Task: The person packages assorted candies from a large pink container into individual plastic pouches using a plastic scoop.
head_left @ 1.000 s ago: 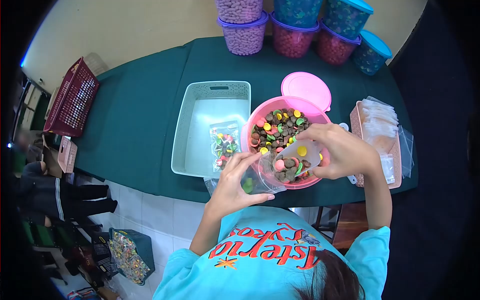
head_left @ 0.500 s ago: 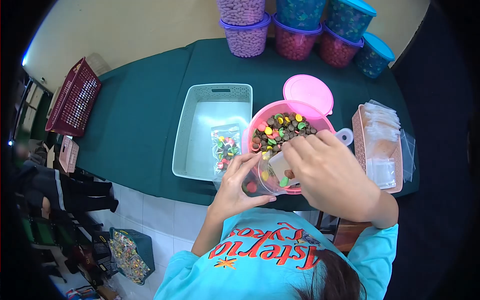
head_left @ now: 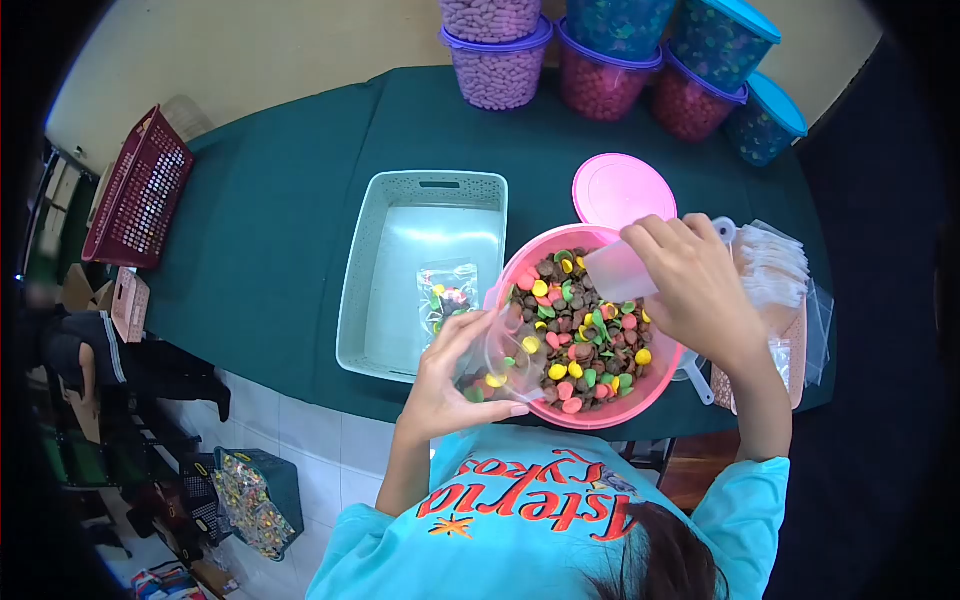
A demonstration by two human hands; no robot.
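My left hand (head_left: 440, 385) pinches an open clear plastic bag (head_left: 503, 352) at the left side of a round pink tub (head_left: 660, 395). A few coloured pieces show inside the bag. Brown, yellow, green and pink candy-like pieces (head_left: 590, 345) fill much of the tub. Above the tub's right side, my right hand (head_left: 700, 290) grips a translucent plastic scoop (head_left: 615, 272), tilted over the pieces. Its white handle end (head_left: 724, 230) sticks out behind the hand. Left of the tub, a filled bag (head_left: 448, 290) lies in a pale green basket (head_left: 360, 270).
A pink lid (head_left: 622, 190) lies behind the tub. At right, a pink basket (head_left: 797, 350) holds clear bags (head_left: 770, 262); a white handle (head_left: 702, 385) pokes out beside the tub. Lidded tubs (head_left: 498, 75) stack along the wall. A maroon basket (head_left: 140, 190) and a person (head_left: 90, 350) are at left.
My right hand has moved right and up with the scoop, away from the bag's mouth to over the tub. My left hand keeps the bag, slightly lower. The view has shifted a little.
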